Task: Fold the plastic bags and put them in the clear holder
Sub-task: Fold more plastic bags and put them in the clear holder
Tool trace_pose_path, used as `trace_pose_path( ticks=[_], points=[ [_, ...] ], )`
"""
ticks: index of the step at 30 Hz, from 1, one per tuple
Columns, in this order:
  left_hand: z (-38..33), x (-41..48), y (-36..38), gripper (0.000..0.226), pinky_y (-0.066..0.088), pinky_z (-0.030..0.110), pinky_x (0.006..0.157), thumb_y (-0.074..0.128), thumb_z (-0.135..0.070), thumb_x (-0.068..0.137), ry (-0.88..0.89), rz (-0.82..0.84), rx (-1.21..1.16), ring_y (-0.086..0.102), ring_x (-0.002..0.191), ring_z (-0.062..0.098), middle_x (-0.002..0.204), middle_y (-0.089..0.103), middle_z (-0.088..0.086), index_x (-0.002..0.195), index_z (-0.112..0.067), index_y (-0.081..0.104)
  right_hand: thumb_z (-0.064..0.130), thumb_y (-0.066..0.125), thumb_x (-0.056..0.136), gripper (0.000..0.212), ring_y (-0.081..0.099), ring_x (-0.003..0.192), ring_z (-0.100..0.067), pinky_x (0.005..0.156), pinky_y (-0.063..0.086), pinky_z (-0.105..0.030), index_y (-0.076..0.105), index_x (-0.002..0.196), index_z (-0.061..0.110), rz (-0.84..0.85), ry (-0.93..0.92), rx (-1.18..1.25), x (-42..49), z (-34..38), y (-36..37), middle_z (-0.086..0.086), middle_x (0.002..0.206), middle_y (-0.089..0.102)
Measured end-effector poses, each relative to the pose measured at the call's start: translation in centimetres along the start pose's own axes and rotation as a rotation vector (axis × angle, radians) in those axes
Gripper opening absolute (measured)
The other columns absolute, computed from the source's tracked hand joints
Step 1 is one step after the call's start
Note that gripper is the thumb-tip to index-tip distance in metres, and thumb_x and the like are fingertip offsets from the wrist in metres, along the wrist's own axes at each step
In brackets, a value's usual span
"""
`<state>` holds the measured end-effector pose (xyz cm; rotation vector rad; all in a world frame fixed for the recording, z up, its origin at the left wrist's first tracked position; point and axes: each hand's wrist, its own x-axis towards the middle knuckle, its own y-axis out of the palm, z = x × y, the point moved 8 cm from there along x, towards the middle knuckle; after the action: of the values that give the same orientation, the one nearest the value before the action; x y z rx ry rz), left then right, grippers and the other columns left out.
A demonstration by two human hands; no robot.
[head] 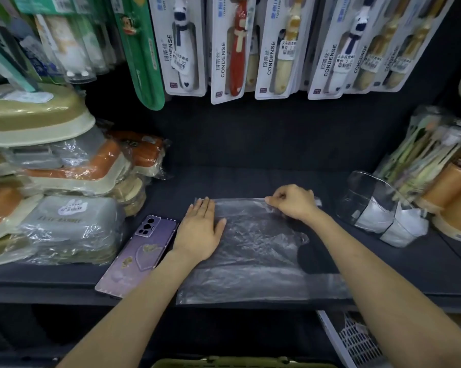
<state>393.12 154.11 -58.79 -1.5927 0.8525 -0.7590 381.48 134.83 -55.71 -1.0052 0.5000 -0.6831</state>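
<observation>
Head view, single, wide-angle: worn on the person's head, facing forward and steeply down onto a dark shelf [250, 176], close range. Both forearms enter from the bottom edge. Hanging toothbrush packs [250, 49] fill the top; the shelf's front edge crosses low.

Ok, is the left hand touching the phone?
Apart. The head view shows a thin strip of dark shelf between the left hand, which lies flat on the plastic bag, and the phone.

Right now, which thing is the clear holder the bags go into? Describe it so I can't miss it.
On the dark shelf, look right of the flattened plastic bag, past the right hand. The clear holder is the see-through tub with folded white bags inside, unlike the opaque orange containers behind it.
</observation>
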Motion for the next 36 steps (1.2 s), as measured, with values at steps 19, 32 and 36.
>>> trace_pose_path(
  ticks=[19, 32, 36],
  points=[
    [0.1, 0.2, 0.3, 0.109, -0.001, 0.030, 0.119, -0.011, -0.069, 0.062, -0.014, 0.018, 0.033, 0.004, 0.149, 0.016, 0.162, 0.009, 0.005, 0.154, -0.016, 0.013, 0.044, 0.015, 0.104, 0.052, 0.006, 0.149, -0.019, 0.116, -0.014, -0.052, 0.023, 0.152, 0.027, 0.106, -0.379, -0.457, -4.9, 8.6, 6.7, -0.002, 0.161, 0.014],
    [0.6, 0.5, -0.1, 0.064, -0.003, 0.030, 0.119, 0.028, -0.049, 0.101, -0.066, 0.130, -0.224, -0.004, 0.149, 0.016, 0.162, 0.000, 0.003, 0.154, -0.019, 0.009, 0.051, -0.002, 0.098, 0.063, 0.005, 0.149, -0.024, 0.116, -0.010, -0.051, 0.012, 0.154, 0.026, -0.005, -0.040, -0.433, -6.5, -0.6, -0.3, -0.005, 0.162, 0.011],
    [0.0, -1.4, -2.6, 0.061, -0.006, 0.031, 0.118, 0.019, -0.050, 0.101, 0.006, -0.004, -0.215, -0.005, 0.149, 0.021, 0.162, 0.001, 0.004, 0.153, -0.019, 0.016, 0.052, -0.023, 0.073, 0.094, 0.002, 0.149, -0.023, 0.114, -0.017, -0.047, 0.013, 0.154, 0.022, -0.060, -0.270, -0.412, -11.4, 7.0, 2.9, -0.006, 0.161, 0.010]
  ],
)
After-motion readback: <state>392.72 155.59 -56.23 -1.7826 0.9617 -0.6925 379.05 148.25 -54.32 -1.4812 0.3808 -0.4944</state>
